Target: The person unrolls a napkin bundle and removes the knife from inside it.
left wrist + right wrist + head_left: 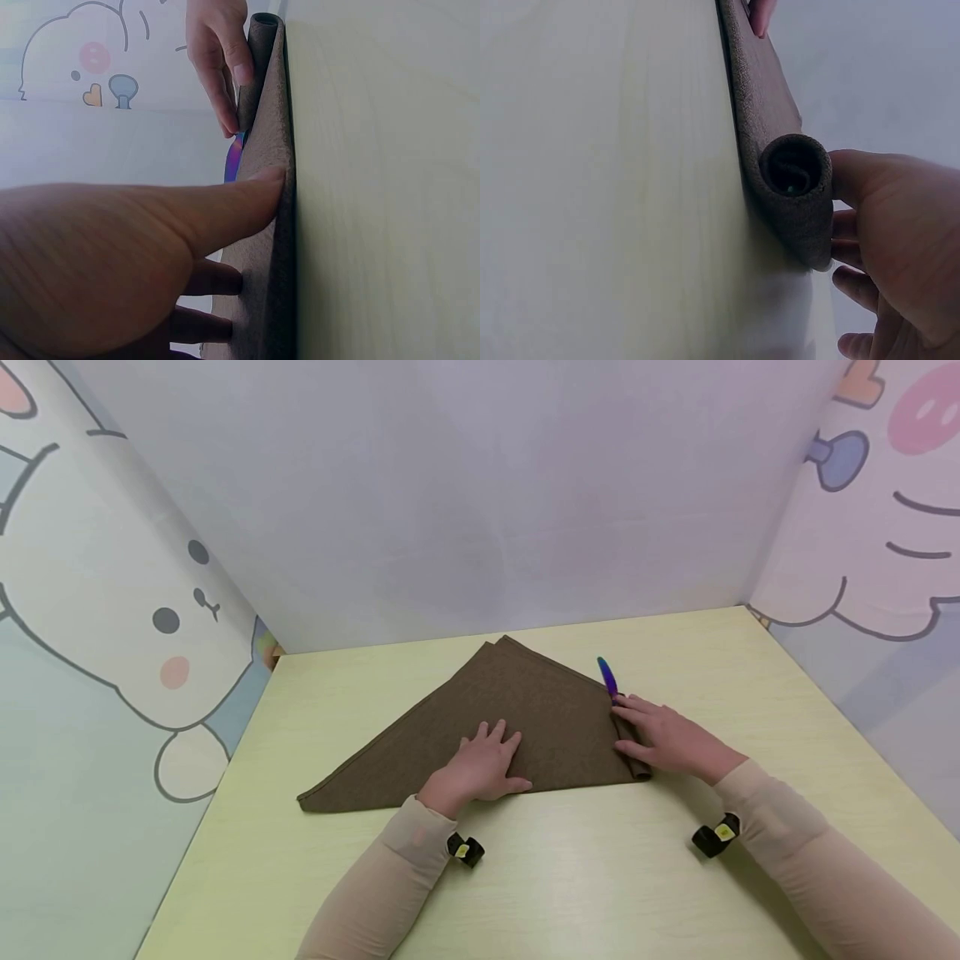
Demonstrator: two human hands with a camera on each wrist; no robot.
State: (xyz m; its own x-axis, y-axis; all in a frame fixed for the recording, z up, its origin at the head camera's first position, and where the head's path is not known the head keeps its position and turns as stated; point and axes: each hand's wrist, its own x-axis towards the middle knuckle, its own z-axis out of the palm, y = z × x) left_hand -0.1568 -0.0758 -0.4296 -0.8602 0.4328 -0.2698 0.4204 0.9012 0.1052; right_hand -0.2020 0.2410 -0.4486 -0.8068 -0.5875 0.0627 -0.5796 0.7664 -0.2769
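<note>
A brown cloth napkin (pixel 420 743), folded into a triangle, lies on the table with its right end rolled into a tube (pixel 821 217). From the tube's far end sticks an iridescent blue-purple table knife (pixel 607 675); the rest of it is hidden inside the cloth. My left hand (pixel 480 770) rests on the middle of the napkin, fingers spread, its thumb (pixel 262 191) along the near edge. Over the rolled end lies my right hand (pixel 671 739), with thumb and fairly straight fingers touching the roll near the knife.
The pale wooden table (pixel 577 877) extends around the napkin on all sides. A plain light curtain (pixel 465 510) hangs along its back edge, with cartoon-printed panels (pixel 112 568) at left and right. Each wrist wears a small black camera (pixel 467 850).
</note>
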